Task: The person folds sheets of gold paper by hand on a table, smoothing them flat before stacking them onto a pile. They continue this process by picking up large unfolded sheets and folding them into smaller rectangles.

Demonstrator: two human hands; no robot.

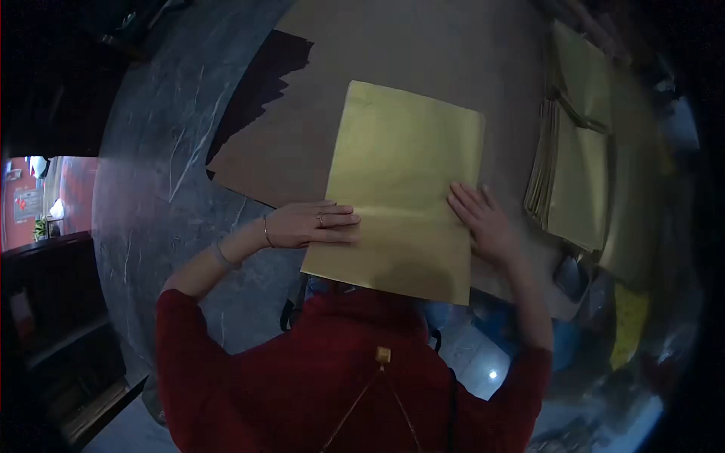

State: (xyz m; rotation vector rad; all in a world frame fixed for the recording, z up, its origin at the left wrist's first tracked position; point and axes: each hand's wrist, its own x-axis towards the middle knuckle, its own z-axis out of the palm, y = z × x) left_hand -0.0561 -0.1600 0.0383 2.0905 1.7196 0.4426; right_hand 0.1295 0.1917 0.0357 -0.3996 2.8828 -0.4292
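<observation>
A sheet of gold paper (pixel 408 151) lies in front of me, its near edge reaching over the table's edge toward my body. A faint crosswise crease or bend runs over it at about the height of my hands. My left hand (pixel 321 225), with a ring and a bracelet at the wrist, rests flat on the sheet's left side, fingers stretched out. At the right edge, my right hand (pixel 483 219) lies with its fingers extended on the paper. Neither hand grips anything that I can see.
Brown board (pixel 302 158) with a torn dark patch (pixel 260 83) covers part of the grey marbled table (pixel 162 128). On the right stand stacks of folded gold paper (pixel 578 181). A dark rounded object (pixel 572 278) sits near the board's right front corner.
</observation>
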